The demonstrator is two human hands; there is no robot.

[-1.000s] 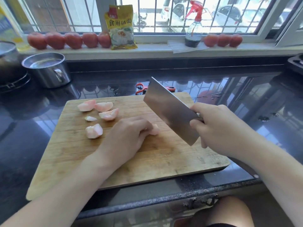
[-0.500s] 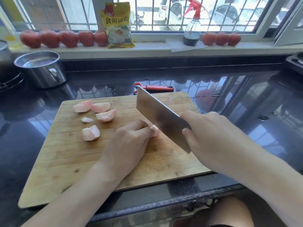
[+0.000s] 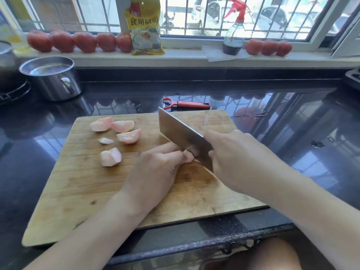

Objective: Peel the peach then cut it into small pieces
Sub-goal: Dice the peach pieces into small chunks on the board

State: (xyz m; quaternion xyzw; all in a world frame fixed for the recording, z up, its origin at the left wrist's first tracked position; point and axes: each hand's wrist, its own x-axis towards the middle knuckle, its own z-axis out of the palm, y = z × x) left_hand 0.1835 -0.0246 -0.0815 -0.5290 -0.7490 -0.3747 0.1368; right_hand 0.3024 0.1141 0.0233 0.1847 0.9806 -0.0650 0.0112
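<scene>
A wooden cutting board [image 3: 81, 191] lies on the dark counter. Several peeled pink peach pieces [image 3: 127, 135] sit on its upper left part. My left hand [image 3: 155, 168] curls over another peach piece [image 3: 189, 156] near the board's middle, holding it down; only its tip shows. My right hand [image 3: 233, 158] grips the handle of a steel cleaver [image 3: 179, 131]. The blade's edge is down on that piece, right beside my left fingertips.
A red peeler [image 3: 187, 103] lies just behind the board. A steel pot [image 3: 50, 76] stands at the back left. On the windowsill are rows of red fruit [image 3: 79, 41], a yellow packet [image 3: 145, 28] and a spray bottle [image 3: 233, 34]. The counter's front edge runs below the board.
The cleaver has come down and leftward from a raised position onto the peach piece under my left hand. My left hand has stayed on the piece.
</scene>
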